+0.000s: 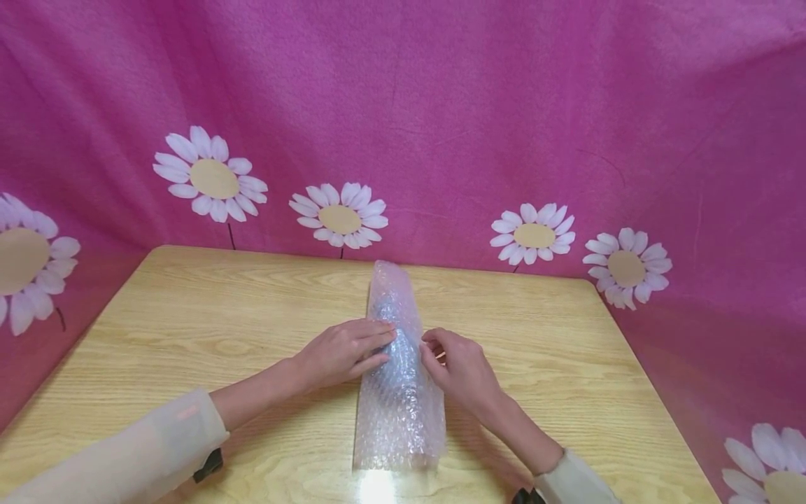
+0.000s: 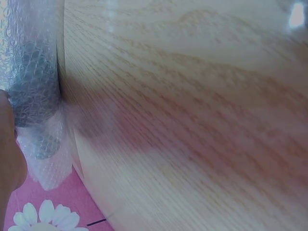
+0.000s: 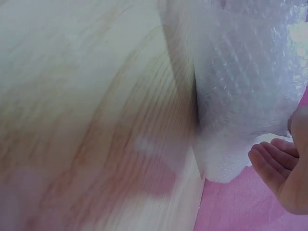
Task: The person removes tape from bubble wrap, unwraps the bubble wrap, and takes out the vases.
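Note:
A long bundle of bubble wrap (image 1: 403,420) lies lengthwise on the wooden table, wrapped round something dark and rounded whose kind cannot be made out; its dark shape (image 2: 36,86) shows through in the left wrist view. My left hand (image 1: 346,350) rests on the bundle from the left, its extended fingers pressing on the top. At the right side, my right hand (image 1: 462,367) pinches the edge of the bubble wrap between thumb and index finger. In the right wrist view its other fingers (image 3: 269,166) are loosely bent beside the wrap (image 3: 245,82).
The light wooden table (image 1: 252,294) extends on both sides of the bundle. Behind and beside it hangs a pink cloth (image 1: 403,105) printed with white daisies. Black straps (image 1: 209,465) show at both wrists, by the pale sleeves.

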Demonstrator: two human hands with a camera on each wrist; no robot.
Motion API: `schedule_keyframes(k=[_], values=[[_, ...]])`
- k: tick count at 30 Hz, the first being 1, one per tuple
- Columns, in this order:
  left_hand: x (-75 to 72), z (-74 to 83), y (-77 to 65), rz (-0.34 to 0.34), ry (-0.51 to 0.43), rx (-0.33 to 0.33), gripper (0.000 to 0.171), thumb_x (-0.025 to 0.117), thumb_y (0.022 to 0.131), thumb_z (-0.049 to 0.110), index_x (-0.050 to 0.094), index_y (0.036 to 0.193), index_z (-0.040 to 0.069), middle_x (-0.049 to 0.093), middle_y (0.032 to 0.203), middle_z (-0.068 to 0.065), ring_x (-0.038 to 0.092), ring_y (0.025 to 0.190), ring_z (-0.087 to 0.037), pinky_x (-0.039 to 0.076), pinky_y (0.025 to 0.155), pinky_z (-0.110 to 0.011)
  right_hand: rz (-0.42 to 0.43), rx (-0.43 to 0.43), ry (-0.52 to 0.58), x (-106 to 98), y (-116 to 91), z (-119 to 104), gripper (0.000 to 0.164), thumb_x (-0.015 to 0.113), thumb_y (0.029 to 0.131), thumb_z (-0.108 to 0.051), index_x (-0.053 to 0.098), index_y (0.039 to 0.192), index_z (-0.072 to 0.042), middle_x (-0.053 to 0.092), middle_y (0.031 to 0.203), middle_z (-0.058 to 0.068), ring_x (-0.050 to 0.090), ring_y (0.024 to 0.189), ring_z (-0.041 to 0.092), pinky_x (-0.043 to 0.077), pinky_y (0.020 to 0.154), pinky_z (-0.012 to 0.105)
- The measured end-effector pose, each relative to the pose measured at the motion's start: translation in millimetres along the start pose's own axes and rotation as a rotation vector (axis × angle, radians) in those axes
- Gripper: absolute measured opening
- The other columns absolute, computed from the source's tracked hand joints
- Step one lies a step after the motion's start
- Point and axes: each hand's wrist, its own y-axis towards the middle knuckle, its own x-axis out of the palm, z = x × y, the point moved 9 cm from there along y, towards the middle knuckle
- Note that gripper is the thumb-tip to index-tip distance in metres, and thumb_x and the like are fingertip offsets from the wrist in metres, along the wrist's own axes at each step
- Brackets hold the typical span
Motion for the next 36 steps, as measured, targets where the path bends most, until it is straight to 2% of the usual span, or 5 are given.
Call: schedule_keyframes(k=[8,18,36], values=[[1.6,-0.2,0.0,0.002,0.003,0.000,0.043,0.071,0.093,0.026,0.067,0.128,0.002,0.064,0.132,-0.010,0.059,0.123,-0.022,0.047,0.103,-0.036,-0.021,0.000,-0.031,7,10,0,0.012,0.068,0.089,-0.008,0.072,0.099,-0.003,0.071,0.084,0.002,0.068,0.075,0.011,0.057,0.063,0.023],[1.2,-0.3,-0.1,0.005,0.004,0.001,0.043,0.072,0.093,0.026,0.067,0.128,0.001,0.064,0.132,-0.011,0.059,0.123,-0.023,0.047,0.103,-0.037,-0.047,0.024,-0.059,10,24,-4,0.017,0.068,0.089,-0.011,0.071,0.103,-0.001,0.071,0.089,0.007,0.069,0.079,0.018,0.058,0.067,0.032],[0.6,-0.5,-1.1,0.019,-0.005,0.001,0.044,0.073,0.092,0.025,0.067,0.128,0.001,0.064,0.132,-0.011,0.059,0.123,-0.023,0.048,0.103,-0.037,-0.063,0.076,-0.112,14,40,-2,0.020,0.068,0.087,-0.012,0.071,0.103,0.000,0.071,0.091,0.009,0.069,0.081,0.021,0.058,0.068,0.038]])
